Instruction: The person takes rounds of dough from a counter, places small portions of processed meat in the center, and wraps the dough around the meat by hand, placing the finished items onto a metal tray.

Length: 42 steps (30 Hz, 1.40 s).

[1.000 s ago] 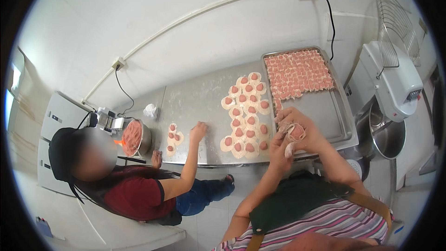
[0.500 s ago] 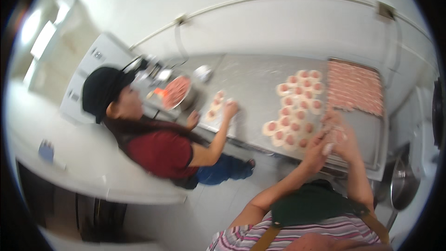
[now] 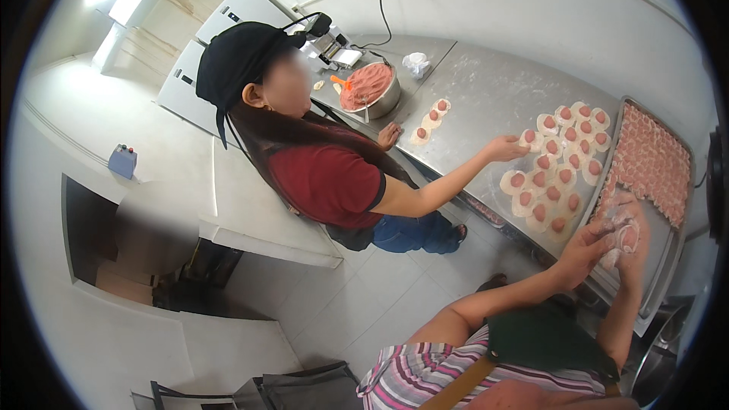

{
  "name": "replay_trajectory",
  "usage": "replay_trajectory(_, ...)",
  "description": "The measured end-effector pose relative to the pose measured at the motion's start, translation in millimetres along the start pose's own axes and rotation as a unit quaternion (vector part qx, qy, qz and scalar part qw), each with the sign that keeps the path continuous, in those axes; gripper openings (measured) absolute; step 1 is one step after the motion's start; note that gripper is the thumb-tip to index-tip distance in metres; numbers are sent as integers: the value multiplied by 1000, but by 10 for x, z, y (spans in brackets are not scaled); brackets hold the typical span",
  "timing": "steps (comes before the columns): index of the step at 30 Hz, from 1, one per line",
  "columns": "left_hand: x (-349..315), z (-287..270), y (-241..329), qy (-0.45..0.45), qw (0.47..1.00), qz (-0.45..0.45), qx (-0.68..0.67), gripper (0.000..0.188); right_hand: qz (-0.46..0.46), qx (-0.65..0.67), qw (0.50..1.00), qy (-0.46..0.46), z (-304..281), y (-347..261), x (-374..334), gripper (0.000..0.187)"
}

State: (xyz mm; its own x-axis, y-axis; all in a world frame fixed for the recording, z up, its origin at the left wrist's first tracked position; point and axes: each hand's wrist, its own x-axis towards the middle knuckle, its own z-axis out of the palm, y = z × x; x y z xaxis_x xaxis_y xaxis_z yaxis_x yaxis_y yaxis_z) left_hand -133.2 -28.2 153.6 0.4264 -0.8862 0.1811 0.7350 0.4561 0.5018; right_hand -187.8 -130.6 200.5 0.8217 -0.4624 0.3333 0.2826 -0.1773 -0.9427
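Both my hands meet over the near edge of the metal tray (image 3: 659,264), around one dumpling (image 3: 627,238) of pale wrapper and pink meat. My right hand (image 3: 635,220) cradles it with curled, flour-dusted fingers. From the left, my left hand (image 3: 583,252) pinches in against it; its fingertips are partly hidden. Tight rows of pink-and-white dumplings (image 3: 651,156) fill the tray's far part. Left of the tray, many flat round wrappers (image 3: 553,191) lie on the steel table, each topped with a ball of pink meat.
A co-worker in a dark red shirt (image 3: 323,182) stands at the left, one hand (image 3: 507,149) at a filled wrapper (image 3: 529,137). Near them are three filled wrappers (image 3: 433,115) and a pot of pink meat (image 3: 385,99). A metal pan (image 3: 668,342) is close at my right.
The view has turned, shifting the scene. The co-worker's hand has moved right, from the small row of wrappers to the large group. My hands remain together around a dumpling.
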Motion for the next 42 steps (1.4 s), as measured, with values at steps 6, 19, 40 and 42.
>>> replay_trajectory(6,13,72,-23,2,1000,-10,16,41,-20,-25,999,33,-13,-40,-42,37)
replay_trajectory(19,-49,41,-96,69,997,-17,0,37,14,29,996,88,-24,145,-116,46)
replay_trajectory(40,0,-1163,-205,257,964,-58,45,62,177,-323,915,165,-1576,1998,-827,19)
replay_trajectory(42,-79,-1151,-140,312,948,-25,53,58,204,-400,868,212,-1925,2331,-696,18)
